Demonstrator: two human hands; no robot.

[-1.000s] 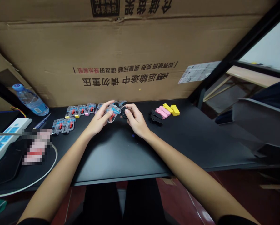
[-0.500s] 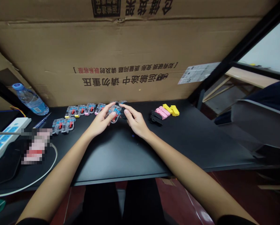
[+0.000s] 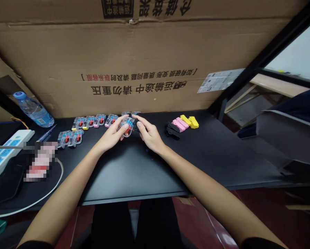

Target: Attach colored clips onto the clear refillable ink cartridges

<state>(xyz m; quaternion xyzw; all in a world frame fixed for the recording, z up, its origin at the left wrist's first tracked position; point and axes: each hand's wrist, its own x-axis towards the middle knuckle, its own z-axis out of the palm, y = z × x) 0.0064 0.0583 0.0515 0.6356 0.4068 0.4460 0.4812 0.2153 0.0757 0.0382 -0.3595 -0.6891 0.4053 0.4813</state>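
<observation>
Between the fingers of my left hand [image 3: 114, 135] is a clear plastic casing [image 3: 129, 128] with blue and red parts inside. My right hand [image 3: 151, 136] pinches a small black plastic piece [image 3: 135, 125] against the casing's right side; whether the two are joined I cannot tell. Both hands meet just above the table, near the cardboard. Similar clear casings with yellow or pink ends [image 3: 89, 122] stand in a row behind and left of my hands, and two more [image 3: 70, 138] lie nearer. To the right are loose black pieces [image 3: 172, 131], pink pieces [image 3: 180, 124] and yellow pieces [image 3: 193, 122].
A large cardboard sheet [image 3: 139, 52] walls off the back of the black table [image 3: 134, 176]. At the left are a water bottle [image 3: 38, 110], a pen [image 3: 46, 133], a power strip [image 3: 12, 148], a dark phone-like slab [image 3: 7, 183] and a white cable [image 3: 58, 180].
The clear casing has tilted slightly in my left hand, with its loop end a little lower and further right. Both hands stay almost in place.
</observation>
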